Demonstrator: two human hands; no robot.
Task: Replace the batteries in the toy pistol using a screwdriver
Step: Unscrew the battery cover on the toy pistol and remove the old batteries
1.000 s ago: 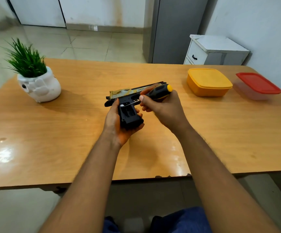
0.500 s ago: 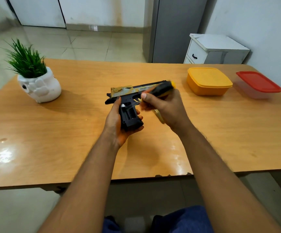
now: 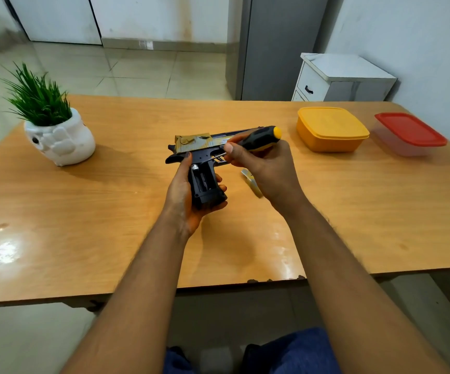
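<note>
A black and gold toy pistol [image 3: 199, 147] hangs above the middle of the wooden table [image 3: 83, 211]. My left hand [image 3: 183, 195] grips its black handle from the left, and the open battery compartment [image 3: 201, 179] faces me with a battery end showing. My right hand [image 3: 264, 168] holds a black and yellow screwdriver [image 3: 259, 137], its metal tip lying against the pistol's frame above the handle. A small gold-coloured piece [image 3: 251, 180], probably the compartment cover, lies on the table under my right hand, partly hidden.
A white pot with a green plant [image 3: 56, 130] stands at the left. A yellow lidded container [image 3: 331, 129] and a clear container with a red lid [image 3: 410, 133] sit at the far right. A white drawer unit [image 3: 342, 79] stands behind the table.
The gold-coloured piece has come off the handle and now lies on the table. The open compartment shows. My right hand with the screwdriver shifted slightly right and up.
</note>
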